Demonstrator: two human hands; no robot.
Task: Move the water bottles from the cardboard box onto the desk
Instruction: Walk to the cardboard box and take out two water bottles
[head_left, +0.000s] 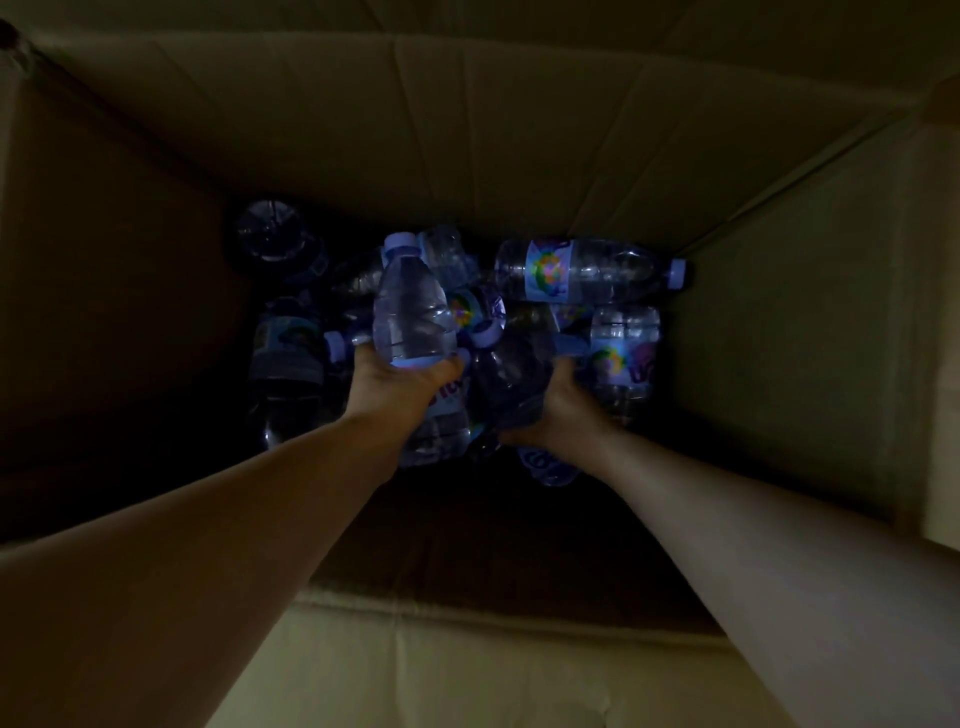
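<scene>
Deep cardboard box (519, 156), dim inside; loose pile of water bottles (587, 270) on its floor, desk not in view. Left hand (400, 384) wraps a lifted bottle (413, 312) at mid-pile, cap toward box's far wall, long axis running near-to-far. Right hand (563, 410), just beside it, curls round a darker bottle (511, 384) w/ axis too dim to read. Best approach imo: grip mid-body, lift straight up clear of box walls, w/o snagging neighbours.

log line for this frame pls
left hand: grips bottle, cap up | right hand: grips dark bottle | both inside cardboard box | more bottles in pile
</scene>
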